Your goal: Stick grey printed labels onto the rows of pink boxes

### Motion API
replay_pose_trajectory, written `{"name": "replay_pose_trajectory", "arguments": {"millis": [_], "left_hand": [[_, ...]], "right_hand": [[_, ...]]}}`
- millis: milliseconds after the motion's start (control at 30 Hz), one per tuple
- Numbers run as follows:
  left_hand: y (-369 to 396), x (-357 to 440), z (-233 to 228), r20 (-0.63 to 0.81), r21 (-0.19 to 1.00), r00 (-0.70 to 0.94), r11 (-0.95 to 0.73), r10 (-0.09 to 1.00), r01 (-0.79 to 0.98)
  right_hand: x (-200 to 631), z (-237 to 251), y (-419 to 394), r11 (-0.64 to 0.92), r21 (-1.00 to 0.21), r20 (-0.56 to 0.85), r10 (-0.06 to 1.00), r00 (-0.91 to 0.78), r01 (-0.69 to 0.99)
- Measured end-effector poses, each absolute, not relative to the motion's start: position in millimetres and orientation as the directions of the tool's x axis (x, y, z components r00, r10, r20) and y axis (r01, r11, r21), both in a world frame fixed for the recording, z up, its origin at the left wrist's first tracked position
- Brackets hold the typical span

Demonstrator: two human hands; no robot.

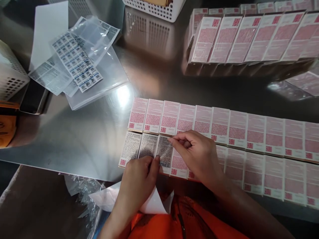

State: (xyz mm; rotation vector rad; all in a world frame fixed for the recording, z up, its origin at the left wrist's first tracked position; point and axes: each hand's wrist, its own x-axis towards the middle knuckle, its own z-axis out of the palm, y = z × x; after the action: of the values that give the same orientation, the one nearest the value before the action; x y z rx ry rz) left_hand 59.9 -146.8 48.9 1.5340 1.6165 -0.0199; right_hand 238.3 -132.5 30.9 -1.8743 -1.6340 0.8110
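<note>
Two rows of white and pink boxes (220, 124) lie side by side on the metal table. On the near row's leftmost boxes are printed labels (131, 144) with dense black text. My right hand (199, 151) is closed, thumb and forefinger pinching the upper right corner of a black-text label (164, 151) on the third box. My left hand (139, 174) is closed too, its thumb and forefinger together at that label's lower left edge. Below the left hand hangs a white sheet (154, 202); whether the curled fingers also hold it is hidden.
At the back right stand wrapped rows of similar boxes (204, 39). Label sheets (77, 61) and plastic sleeves lie at the upper left. White baskets (171, 11) stand at the back and left, near a dark flat object (33, 99). Crumpled plastic (87, 192) hangs below the table edge.
</note>
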Motion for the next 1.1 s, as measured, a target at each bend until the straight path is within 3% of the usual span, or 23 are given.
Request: {"name": "replay_pose_trajectory", "arguments": {"millis": [233,600,767,900,933,1000,1100], "left_hand": [[-146,61,50,-0.582,0.491,0.117,0.233,0.805,0.839],[-145,67,58,-0.582,0.357,0.065,0.183,0.811,0.916],[-160,66,64,-0.502,0.313,0.013,0.168,0.865,0.935],[-176,57,81,-0.284,0.368,-0.187,0.287,0.94,0.884],[-180,54,86,-0.205,0.396,-0.275,0.336,0.939,0.855],[-186,48,94,-0.066,0.466,-0.439,0.417,0.896,0.78],[-188,40,100,0.072,0.664,-0.596,0.407,0.8,0.627]], "right_hand": [[240,29,-133,-0.237,-0.713,-0.161,0.971,0.175,0.66],[241,32,-132,-0.168,-0.688,-0.136,0.985,0.102,0.706],[237,37,-140,0.013,-0.591,-0.029,0.999,-0.038,0.806],[233,40,-153,0.233,-0.452,0.039,0.97,-0.242,0.861],[233,42,-157,0.252,-0.48,0.057,0.965,-0.256,0.84],[232,47,-166,0.258,-0.645,0.091,0.961,-0.263,0.719],[229,54,-184,0.211,-0.902,0.037,0.907,-0.42,0.376]]}}
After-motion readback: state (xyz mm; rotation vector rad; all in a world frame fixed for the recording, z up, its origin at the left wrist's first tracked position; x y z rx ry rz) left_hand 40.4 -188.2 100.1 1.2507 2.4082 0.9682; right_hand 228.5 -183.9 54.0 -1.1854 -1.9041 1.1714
